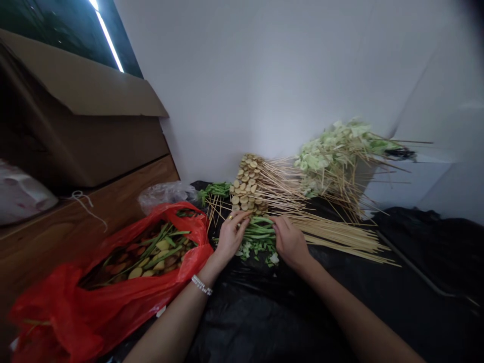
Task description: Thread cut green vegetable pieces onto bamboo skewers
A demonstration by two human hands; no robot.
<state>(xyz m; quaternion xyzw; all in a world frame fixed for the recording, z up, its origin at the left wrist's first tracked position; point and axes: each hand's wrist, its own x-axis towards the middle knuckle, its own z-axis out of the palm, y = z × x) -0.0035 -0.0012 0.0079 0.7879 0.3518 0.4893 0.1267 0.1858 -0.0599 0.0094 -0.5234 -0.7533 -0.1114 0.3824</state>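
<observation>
Skewers of greens [260, 234] between left hand [231, 238] and right hand [290, 243], touching both

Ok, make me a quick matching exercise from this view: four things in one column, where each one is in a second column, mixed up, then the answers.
Things:
1. bracelet
2. red bag
3. leafy skewers
4. bare skewers

Places:
A. by the wall, far right
B. on the left wrist
C. right of the right hand
D. left of the left hand, full of vegetables

Pairs: 1B, 2D, 3A, 4C
</observation>
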